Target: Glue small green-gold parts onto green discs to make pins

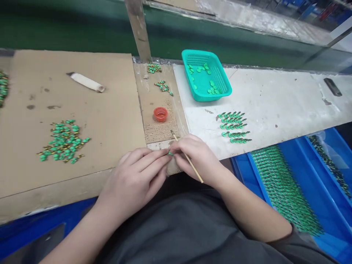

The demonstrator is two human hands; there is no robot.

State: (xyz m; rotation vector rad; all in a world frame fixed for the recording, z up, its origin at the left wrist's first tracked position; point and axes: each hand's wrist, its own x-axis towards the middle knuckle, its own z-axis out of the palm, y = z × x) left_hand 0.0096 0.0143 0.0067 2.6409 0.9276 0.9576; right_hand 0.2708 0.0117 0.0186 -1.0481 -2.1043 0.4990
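Observation:
At the table's front edge my two hands meet over a small green piece (171, 153). My left hand (134, 176) is closed, its fingertips pinching this piece; most of it is hidden by the fingers. My right hand (196, 156) has its thumb and fingertips at the same piece. A thin wooden brush (194, 168) with a dark tip also rests in its grip, the tip pointing away from me. Just beyond the hands stands a small red cup (160, 114) on a speckled cardboard piece (154, 132).
A heap of small green-and-gold parts (64, 143) lies left, near a white pointed stick (86, 82). A turquoise basket (206, 97) holds green discs. Rows of green pieces with dark stems (233, 126) lie right. Blue trays (310, 176) stand below the table at right.

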